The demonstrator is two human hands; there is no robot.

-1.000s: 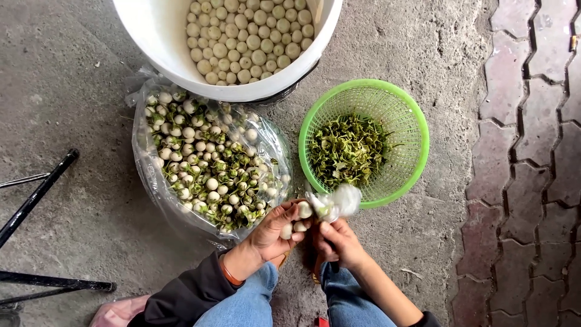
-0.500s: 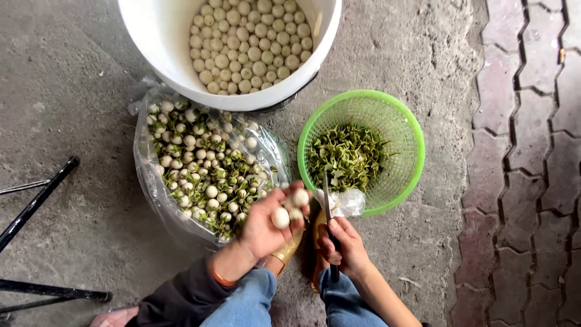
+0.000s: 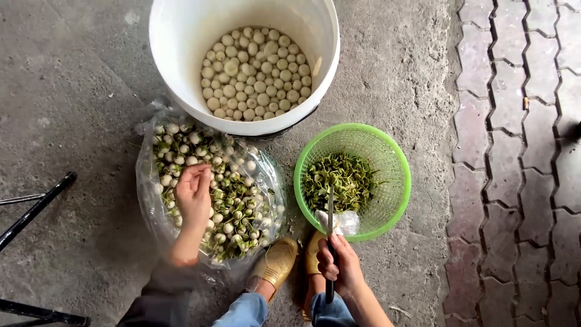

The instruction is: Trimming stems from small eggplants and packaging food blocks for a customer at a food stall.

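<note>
Curling loosely, fingers [image 3: 203, 175] of the left hand [image 3: 193, 197] dipping into small round white-green stemmed vegetables [image 3: 227, 194] heaped in a crinkled clear plastic bag [image 3: 148, 200] on the concrete floor [image 3: 72, 91]. Wrapping tight, right hand [image 3: 340, 266] gripping a thin knife [image 3: 330, 230], blade lying over the green mesh basket [image 3: 396, 181] of trimmings [image 3: 342, 178], below the smooth white bucket [image 3: 181, 36].
</note>
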